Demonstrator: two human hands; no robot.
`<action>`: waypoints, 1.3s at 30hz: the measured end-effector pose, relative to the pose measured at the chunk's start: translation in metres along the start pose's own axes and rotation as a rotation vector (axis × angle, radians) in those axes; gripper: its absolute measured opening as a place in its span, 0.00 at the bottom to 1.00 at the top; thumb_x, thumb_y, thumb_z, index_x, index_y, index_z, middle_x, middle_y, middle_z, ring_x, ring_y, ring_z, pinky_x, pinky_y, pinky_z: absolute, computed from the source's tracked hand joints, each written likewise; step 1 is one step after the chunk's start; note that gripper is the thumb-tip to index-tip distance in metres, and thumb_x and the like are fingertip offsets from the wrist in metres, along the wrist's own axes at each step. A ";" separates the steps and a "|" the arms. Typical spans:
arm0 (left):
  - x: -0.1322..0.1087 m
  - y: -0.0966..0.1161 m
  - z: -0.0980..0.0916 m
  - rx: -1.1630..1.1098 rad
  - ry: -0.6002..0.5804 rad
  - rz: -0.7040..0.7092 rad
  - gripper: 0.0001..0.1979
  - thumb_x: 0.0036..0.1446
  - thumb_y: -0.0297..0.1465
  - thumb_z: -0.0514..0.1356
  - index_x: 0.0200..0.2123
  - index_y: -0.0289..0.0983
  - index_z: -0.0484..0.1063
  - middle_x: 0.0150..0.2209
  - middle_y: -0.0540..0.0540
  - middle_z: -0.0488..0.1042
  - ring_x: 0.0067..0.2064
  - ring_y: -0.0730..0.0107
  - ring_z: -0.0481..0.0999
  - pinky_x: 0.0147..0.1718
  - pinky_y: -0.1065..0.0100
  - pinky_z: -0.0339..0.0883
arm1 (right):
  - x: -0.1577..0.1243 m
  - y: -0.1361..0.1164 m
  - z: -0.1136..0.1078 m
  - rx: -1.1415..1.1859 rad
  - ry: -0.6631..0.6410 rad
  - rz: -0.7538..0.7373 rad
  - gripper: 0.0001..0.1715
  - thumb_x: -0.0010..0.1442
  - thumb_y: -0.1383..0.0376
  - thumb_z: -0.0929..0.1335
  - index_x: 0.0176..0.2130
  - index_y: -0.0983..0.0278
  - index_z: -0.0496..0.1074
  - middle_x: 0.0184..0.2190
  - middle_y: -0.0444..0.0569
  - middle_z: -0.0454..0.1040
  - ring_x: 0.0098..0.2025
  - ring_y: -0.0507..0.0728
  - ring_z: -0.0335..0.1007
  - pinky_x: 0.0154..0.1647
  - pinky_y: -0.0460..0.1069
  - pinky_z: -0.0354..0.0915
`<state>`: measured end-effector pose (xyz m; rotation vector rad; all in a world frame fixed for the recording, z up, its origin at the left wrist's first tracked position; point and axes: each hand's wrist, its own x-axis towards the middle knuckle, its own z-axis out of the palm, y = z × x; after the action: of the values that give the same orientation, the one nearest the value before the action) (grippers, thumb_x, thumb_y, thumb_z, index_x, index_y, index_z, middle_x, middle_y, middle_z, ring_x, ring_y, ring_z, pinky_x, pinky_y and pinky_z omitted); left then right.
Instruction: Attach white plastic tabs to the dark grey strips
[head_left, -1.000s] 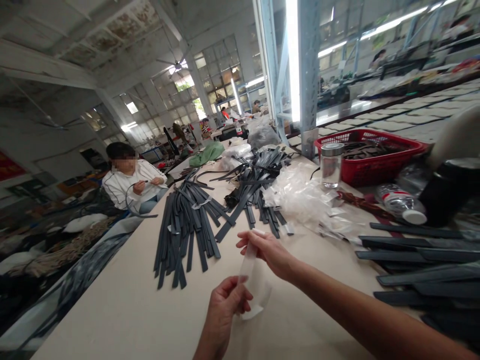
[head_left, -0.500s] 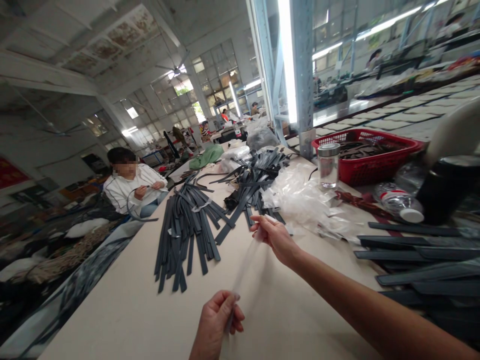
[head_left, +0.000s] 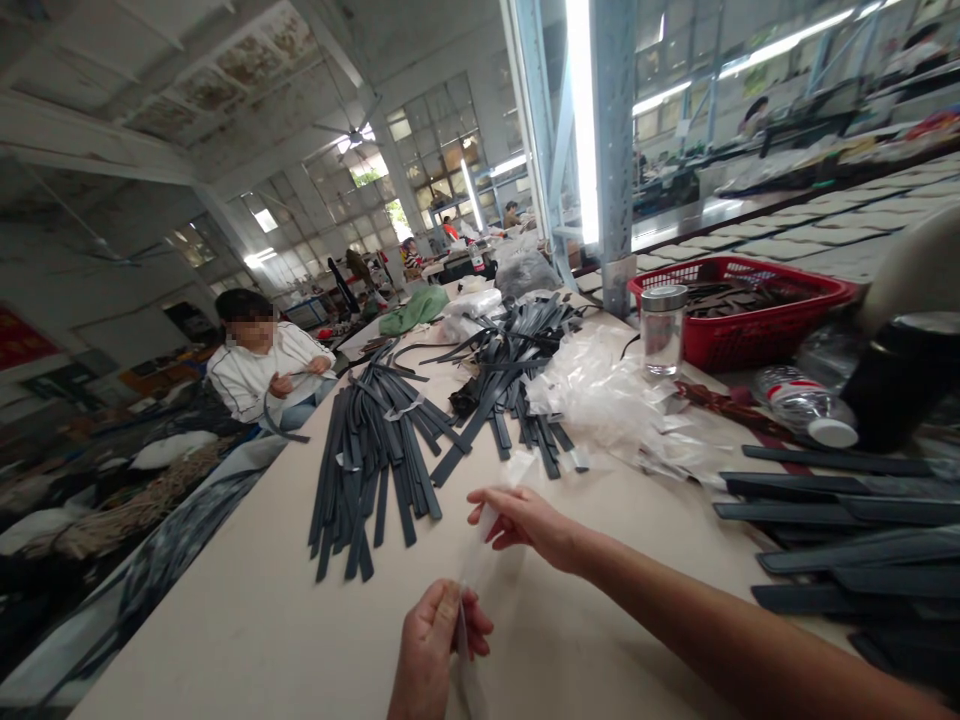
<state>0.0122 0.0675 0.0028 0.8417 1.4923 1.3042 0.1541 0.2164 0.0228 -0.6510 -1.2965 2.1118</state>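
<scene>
The left hand [head_left: 431, 640] pinches a plastic sleeve [head_left: 477, 558] between thumb and bent fingers; the right hand [head_left: 532, 525], fingers loosely curled, grips it higher up, hiding part of it. The sleeve slants above the table [head_left: 285, 630] — thin, see-through, whitish, blurred at its edges. Beyond lie fanned dark straps [head_left: 367, 450]; rightward, crumpled film [head_left: 600, 390], a glass jar [head_left: 662, 340] and a red basket [head_left: 720, 345].

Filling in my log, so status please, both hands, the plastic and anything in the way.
Left hand pinching translucent plastic strip. Right hand at it farther up, grip unclear. Dark strips, crumpled plastic lie beyond both hands, touching neither.
</scene>
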 end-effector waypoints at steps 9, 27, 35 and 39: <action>0.002 0.003 -0.006 0.141 0.086 -0.039 0.19 0.48 0.47 0.65 0.27 0.35 0.76 0.24 0.46 0.76 0.26 0.72 0.69 0.28 0.71 0.60 | 0.002 0.014 0.006 -0.104 0.025 0.002 0.34 0.56 0.41 0.64 0.43 0.67 0.75 0.34 0.52 0.77 0.27 0.50 0.71 0.31 0.46 0.64; 0.016 0.032 0.007 -0.068 -0.142 -0.104 0.25 0.51 0.47 0.64 0.44 0.34 0.76 0.38 0.39 0.80 0.38 0.63 0.77 0.42 0.64 0.67 | -0.008 0.007 0.010 -0.421 -0.177 -0.239 0.26 0.64 0.49 0.61 0.39 0.63 0.79 0.45 0.49 0.77 0.46 0.60 0.72 0.51 0.53 0.64; 0.038 0.026 0.019 -0.260 -0.018 -0.116 0.16 0.42 0.35 0.72 0.34 0.36 0.76 0.28 0.51 0.74 0.30 0.75 0.72 0.36 0.71 0.65 | -0.007 0.007 0.010 -0.542 -0.148 -0.296 0.25 0.65 0.51 0.59 0.42 0.60 0.79 0.45 0.48 0.76 0.48 0.61 0.70 0.52 0.52 0.63; 0.038 0.023 0.015 -0.143 -0.047 -0.024 0.14 0.43 0.35 0.70 0.24 0.36 0.68 0.26 0.52 0.73 0.28 0.74 0.69 0.31 0.71 0.62 | -0.003 0.012 0.006 -0.616 -0.102 -0.306 0.22 0.65 0.53 0.60 0.41 0.59 0.79 0.37 0.47 0.78 0.44 0.61 0.72 0.49 0.52 0.63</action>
<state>0.0125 0.1117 0.0175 0.7544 1.3513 1.3469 0.1495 0.2056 0.0146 -0.5415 -1.9892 1.5094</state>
